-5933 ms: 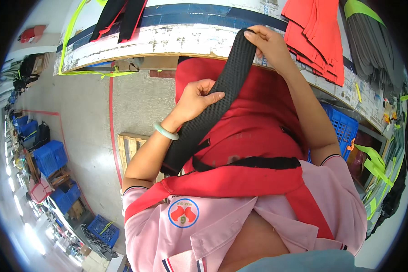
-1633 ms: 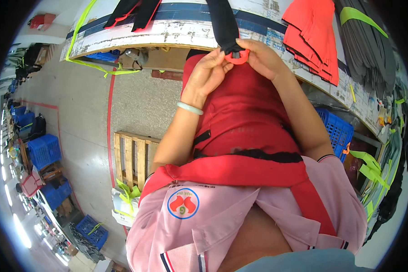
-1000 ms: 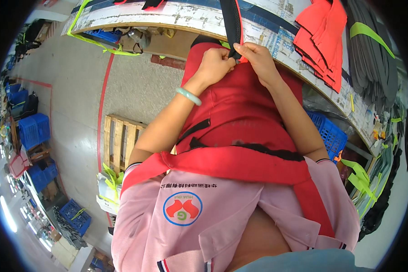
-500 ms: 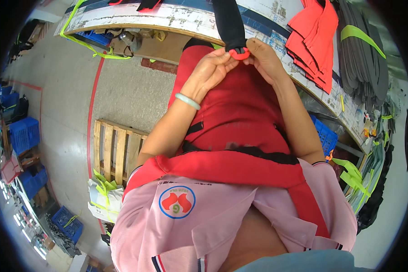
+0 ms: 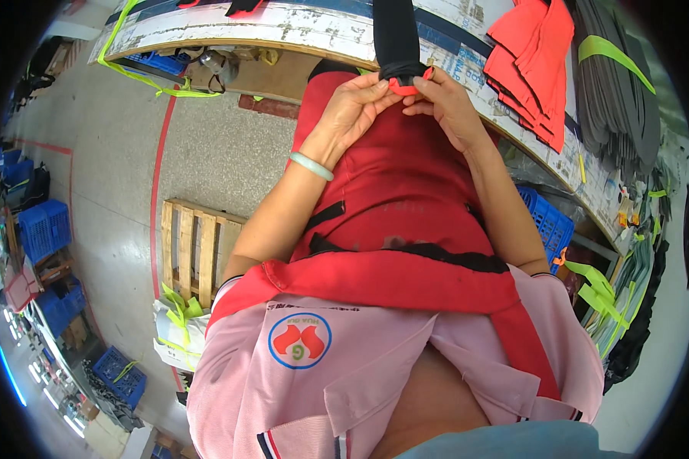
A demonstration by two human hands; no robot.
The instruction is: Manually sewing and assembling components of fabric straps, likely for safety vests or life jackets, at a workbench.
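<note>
A long black fabric piece hangs over the table's near edge, its lower end turned back into a coral-red edge. My left hand, with a pale green bangle on the wrist, pinches the left side of that edge between thumb and fingers. On the other side, my right hand grips the same edge, thumb on top and fingers curled beneath. Both hands are in front of my red apron, close to the table. What the fingertips press on underneath is partly hidden.
The worn white table curves across the far side. Coral-red fabric pieces and a banded stack of grey pieces lie at its right. A wooden pallet stands left, and a blue basket is under the table.
The coral-red edge has been spread wider and turned between my hands. My right hand has shifted slightly down and its fingers have curled in; the black fabric has moved a little right.
</note>
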